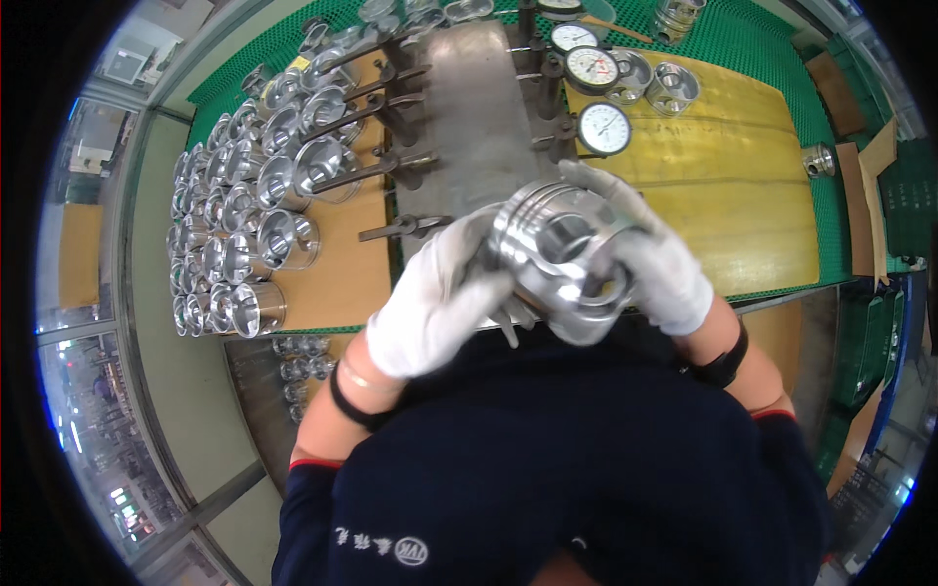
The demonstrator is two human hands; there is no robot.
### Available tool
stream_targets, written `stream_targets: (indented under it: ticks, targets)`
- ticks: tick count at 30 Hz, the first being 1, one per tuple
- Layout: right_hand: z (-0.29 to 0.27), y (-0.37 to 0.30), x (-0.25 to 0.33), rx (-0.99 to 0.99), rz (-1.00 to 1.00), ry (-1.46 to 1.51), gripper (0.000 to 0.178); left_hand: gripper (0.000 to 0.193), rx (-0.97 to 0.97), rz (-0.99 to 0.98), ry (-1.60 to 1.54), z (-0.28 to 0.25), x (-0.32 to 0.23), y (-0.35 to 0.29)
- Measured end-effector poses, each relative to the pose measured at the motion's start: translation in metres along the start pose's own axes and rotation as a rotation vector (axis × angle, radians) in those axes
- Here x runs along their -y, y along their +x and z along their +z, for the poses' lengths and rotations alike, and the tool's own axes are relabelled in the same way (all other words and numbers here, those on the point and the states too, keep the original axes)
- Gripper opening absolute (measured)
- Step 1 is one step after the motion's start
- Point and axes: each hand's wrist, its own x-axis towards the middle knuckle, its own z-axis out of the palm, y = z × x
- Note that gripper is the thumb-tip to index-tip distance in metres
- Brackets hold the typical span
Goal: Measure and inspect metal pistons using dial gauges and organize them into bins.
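Note:
A shiny metal piston (557, 244) with ring grooves and a round pin hole is held up close to my body, in front of the bench's near edge. My left hand (440, 293), in a white glove, grips it from the left side. On the right, my gloved right hand (660, 259) has its fingers wrapped round the piston's top and side; some fingertips are blurred. Just beyond lies a grey metal plate (479, 107) with clamp arms (405, 166) along its left side. Dial gauges (604, 128) with white faces stand at its right.
Many pistons (234, 210) stand in rows on brown board (337, 293) at the left. A yellow board (733, 186) covers the right side, with two pistons (672, 88) at its far left corner. Green matting (743, 44) lies beneath. Cardboard (865, 205) stands at the far right.

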Motion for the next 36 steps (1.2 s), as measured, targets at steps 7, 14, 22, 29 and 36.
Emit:
stream_targets:
  ticks: [7,14,22,29,36]
  targets:
    - [-0.184,-0.024,-0.041,-0.541,-0.332,-0.199,0.038,0.056,-0.787,0.229,0.854,-0.095,0.045,-0.009]
    - [-0.339,0.039,-0.065,-0.959,0.097,0.108,0.037,0.064,-0.757,-0.326,1.462,-0.158,0.106,-0.035]
    - [-0.403,0.112,-0.078,-0.989,0.230,0.209,0.032,0.044,-0.867,-0.725,1.508,-0.171,0.113,-0.023]
    - [-0.407,0.084,-0.099,-0.637,0.130,-1.388,0.056,0.039,-0.707,-0.593,1.802,-0.169,0.101,-0.057]
    - [-0.251,0.038,-0.030,-0.650,-0.229,0.070,0.047,0.045,-1.035,-0.357,0.747,-0.162,0.104,-0.083]
